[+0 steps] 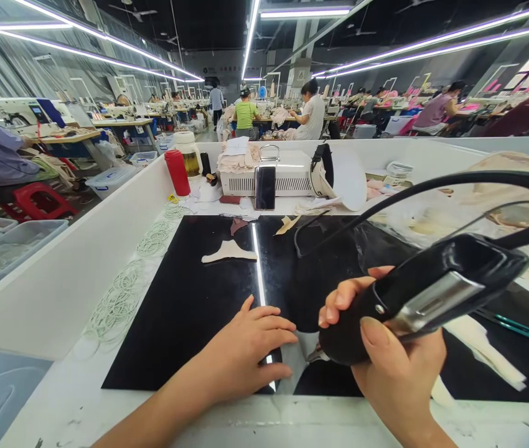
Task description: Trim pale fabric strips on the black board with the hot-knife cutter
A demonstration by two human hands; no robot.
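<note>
My right hand (397, 367) is wrapped round a black corded handheld tool (426, 274) with a silver plate on its side. The tool's small metal tip (315, 354) points down at a greyish strip (296, 367) near the front of the black mat (175, 311); whether they touch I cannot tell. Flat and with fingers stretched out, my left hand (250, 342) rests on the mat just left of the strip. Farther back on the mat lies a curved cream fabric piece (229, 251). More cream pieces (483, 354) lie right of my right hand.
The tool's thick black cable (432, 180) arches over the right side. Teal-handled tools (521, 326) lie at the right. Coils of pale green cord (115, 305) line the left. Behind the mat stand a phone (265, 188), a white metal box (287, 168) and a red bottle (177, 172).
</note>
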